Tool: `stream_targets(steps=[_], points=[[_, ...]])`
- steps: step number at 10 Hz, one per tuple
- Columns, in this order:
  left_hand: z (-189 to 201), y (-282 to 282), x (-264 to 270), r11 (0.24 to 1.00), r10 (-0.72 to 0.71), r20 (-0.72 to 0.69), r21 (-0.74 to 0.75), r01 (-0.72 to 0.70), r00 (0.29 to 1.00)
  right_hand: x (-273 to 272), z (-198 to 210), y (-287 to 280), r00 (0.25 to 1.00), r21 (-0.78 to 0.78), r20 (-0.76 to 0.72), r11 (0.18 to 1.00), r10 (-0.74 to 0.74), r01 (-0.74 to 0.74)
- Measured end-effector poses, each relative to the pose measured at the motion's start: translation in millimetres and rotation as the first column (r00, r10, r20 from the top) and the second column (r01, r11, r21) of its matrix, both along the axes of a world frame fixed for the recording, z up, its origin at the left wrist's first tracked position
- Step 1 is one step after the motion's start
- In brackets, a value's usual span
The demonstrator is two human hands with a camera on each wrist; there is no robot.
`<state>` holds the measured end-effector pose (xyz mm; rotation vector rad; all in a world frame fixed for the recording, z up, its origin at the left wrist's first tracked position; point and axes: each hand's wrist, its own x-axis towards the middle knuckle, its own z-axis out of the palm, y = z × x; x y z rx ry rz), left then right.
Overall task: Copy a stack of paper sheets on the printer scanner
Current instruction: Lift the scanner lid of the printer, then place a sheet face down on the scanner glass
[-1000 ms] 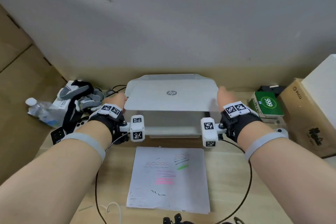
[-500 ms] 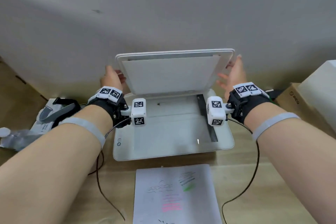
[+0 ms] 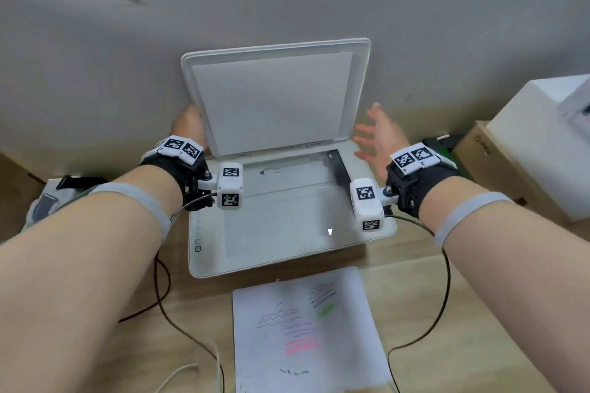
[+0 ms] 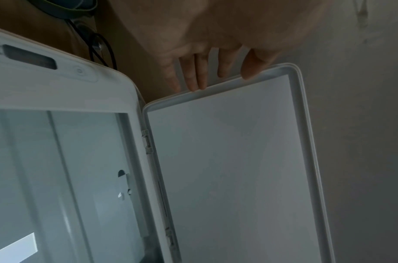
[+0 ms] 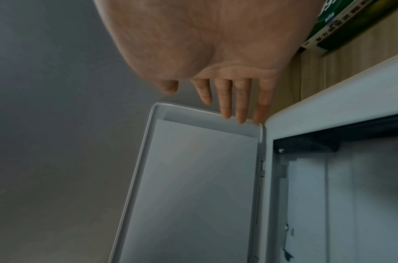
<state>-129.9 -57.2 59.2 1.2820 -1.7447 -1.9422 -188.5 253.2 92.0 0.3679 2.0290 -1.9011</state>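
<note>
White scanner lid (image 3: pixel 274 99) stands raised; left hand (image 4: pixel 216 44) fingers straight along its edge, right hand (image 3: pixel 380 137) splayed beside; only the head view shows paper stack (image 3: pixel 306 329).

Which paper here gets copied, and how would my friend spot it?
Find the white printer with its scanner lid raised against the wall. On the wooden table just in front lies the stack of paper sheets. Only it bears pink, green and black scribbles.

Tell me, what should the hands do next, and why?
Probably pick up the paper stack from the table. The scanner lid stands raised, the scanner glass is bare, and the right hand is open beside the lid, holding nothing, while the left hand rests at the lid's edge.
</note>
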Motion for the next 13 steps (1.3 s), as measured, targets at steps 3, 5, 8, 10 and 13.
stream_targets(steps=[3,5,8,10,13], points=[[6,70,103,0.976,-0.08,0.002,-0.203,0.079,0.997,76,-9,40,0.941,0.075,0.1,0.941,0.322,-0.33],[-6,128,186,0.996,-0.091,0.02,-0.015,0.091,0.996,130,-47,72,0.833,0.126,0.286,0.843,0.474,-0.523],[-148,131,253,0.894,-0.349,0.552,-0.046,0.446,0.757,187,-149,85,0.752,0.519,0.473,0.544,0.459,-0.659],[-194,110,237,0.824,-0.326,0.623,-0.181,0.536,0.711,178,-213,86,0.819,0.729,0.332,0.423,0.468,-0.537],[-236,123,258,0.773,-0.211,0.465,-0.459,0.438,0.86,199,-254,109,0.889,0.755,0.078,0.555,0.452,-0.349]])
